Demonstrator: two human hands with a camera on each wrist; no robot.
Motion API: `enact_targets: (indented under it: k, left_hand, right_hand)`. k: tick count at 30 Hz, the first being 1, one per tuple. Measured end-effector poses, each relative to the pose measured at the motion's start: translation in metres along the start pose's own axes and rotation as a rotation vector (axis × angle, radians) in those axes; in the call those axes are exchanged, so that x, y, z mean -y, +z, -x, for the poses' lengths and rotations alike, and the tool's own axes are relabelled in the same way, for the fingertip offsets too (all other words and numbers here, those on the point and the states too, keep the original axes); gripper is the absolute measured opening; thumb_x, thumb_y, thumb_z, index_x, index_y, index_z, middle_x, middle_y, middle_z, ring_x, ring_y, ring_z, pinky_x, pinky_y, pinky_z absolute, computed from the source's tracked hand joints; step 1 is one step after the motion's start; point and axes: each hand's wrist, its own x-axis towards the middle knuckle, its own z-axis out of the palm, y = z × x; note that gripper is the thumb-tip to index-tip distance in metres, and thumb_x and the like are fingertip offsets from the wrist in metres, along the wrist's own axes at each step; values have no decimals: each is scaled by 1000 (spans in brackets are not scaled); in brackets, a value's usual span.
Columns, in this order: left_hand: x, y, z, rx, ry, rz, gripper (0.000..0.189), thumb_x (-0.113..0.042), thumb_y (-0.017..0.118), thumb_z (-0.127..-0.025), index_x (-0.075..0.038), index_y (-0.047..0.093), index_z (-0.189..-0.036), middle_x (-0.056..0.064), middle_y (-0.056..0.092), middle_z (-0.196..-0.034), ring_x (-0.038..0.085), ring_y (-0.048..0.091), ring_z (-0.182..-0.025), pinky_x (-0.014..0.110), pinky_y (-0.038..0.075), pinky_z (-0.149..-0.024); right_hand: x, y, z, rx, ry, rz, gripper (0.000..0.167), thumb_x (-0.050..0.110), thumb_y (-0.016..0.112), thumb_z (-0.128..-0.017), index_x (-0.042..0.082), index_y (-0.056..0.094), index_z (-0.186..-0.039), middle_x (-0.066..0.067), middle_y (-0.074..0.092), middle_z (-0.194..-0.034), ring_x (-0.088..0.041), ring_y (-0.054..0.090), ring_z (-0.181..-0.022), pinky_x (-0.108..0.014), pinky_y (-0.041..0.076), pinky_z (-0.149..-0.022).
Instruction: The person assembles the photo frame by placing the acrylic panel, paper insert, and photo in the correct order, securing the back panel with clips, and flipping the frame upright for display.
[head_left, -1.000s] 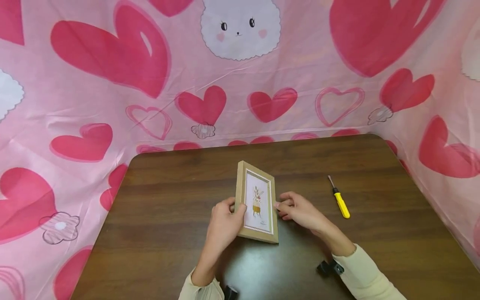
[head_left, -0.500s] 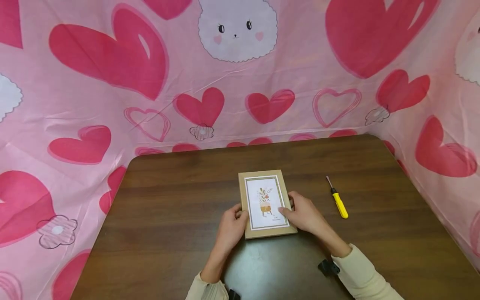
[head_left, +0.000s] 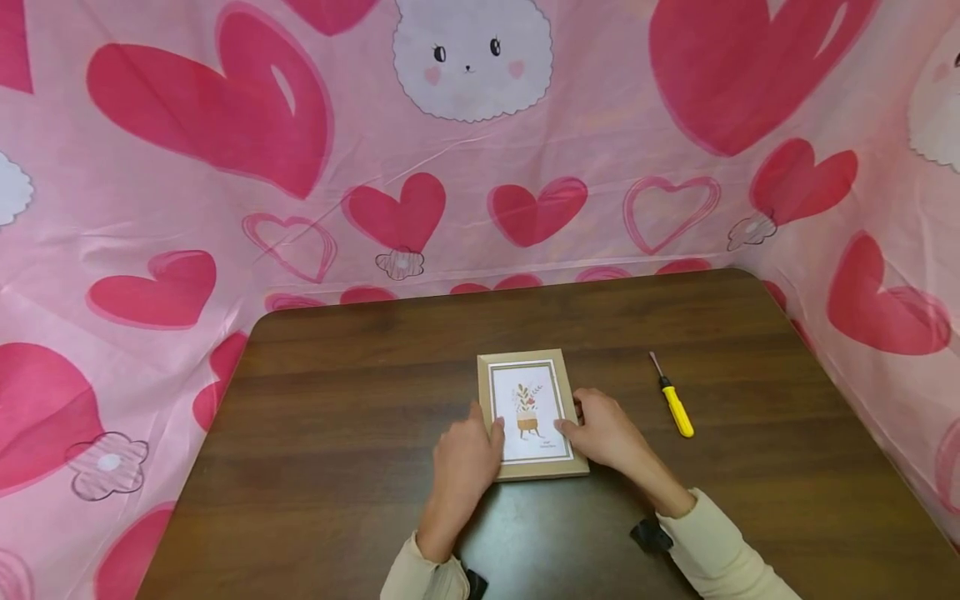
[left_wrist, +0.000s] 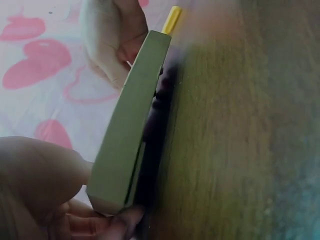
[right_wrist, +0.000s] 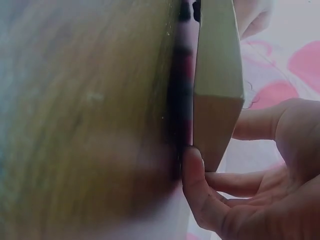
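A picture frame [head_left: 530, 400] with a light wooden border lies between my hands, face up, with a drawing of a plant in a legged pot. My left hand [head_left: 463, 462] holds its left edge, thumb over the front. In the left wrist view, fingertips [left_wrist: 129, 220] curl beneath the frame's side [left_wrist: 130, 115]. On the opposite edge, my right hand [head_left: 609, 429] grips with its thumb on the front. The right wrist view has a finger [right_wrist: 194, 170] under the frame's corner [right_wrist: 217, 120]. A narrow dark gap separates the frame from the tabletop there.
A yellow-handled screwdriver [head_left: 677, 408] rests on the brown wooden table [head_left: 345, 400], right of the right hand. Pink heart-patterned cloth [head_left: 510, 150] rises behind the table and along its sides. Black wrist devices sit by both cream sleeves [head_left: 720, 542].
The frame has turned from a tilted, left-edge hold to nearly flat and face up, and has come slightly nearer. My right hand has taken hold of its right edge; the left thumb shifted onto the front.
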Motion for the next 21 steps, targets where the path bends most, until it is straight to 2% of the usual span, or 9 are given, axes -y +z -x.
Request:
enact_targets:
  k: [4,9,21]
  left_hand:
    - [-3,0,0,-7,-9,-61,54,-39,68,-99,3,67,-132,28,76,-91,47,73,-76,57,56,-63]
    - [-5,0,-1,-6,-26,-66,55,-40,70,-98,1,68,-133,27,77,-95,47,73,-78,57,56,-62]
    - [-1,4,-2,-11,-23,-99,56,-43,71,-97,-2,69,-135,25,78,-95,45,73,-74,54,55,-58]
  right_hand:
    - [0,-1,0,-9,4,7,48,23,77,-94,-8,64,-127,-16,66,-105,-25,60,-89,-42,53,-78]
    - [1,-2,-2,-15,6,20,47,23,79,-93,-8,65,-125,-16,66,-104,-25,60,-88,-42,54,-78]
    - [0,-2,-3,-28,26,3,43,23,83,-89,-5,67,-118,-14,67,-98,-23,59,-83,-39,52,-73]
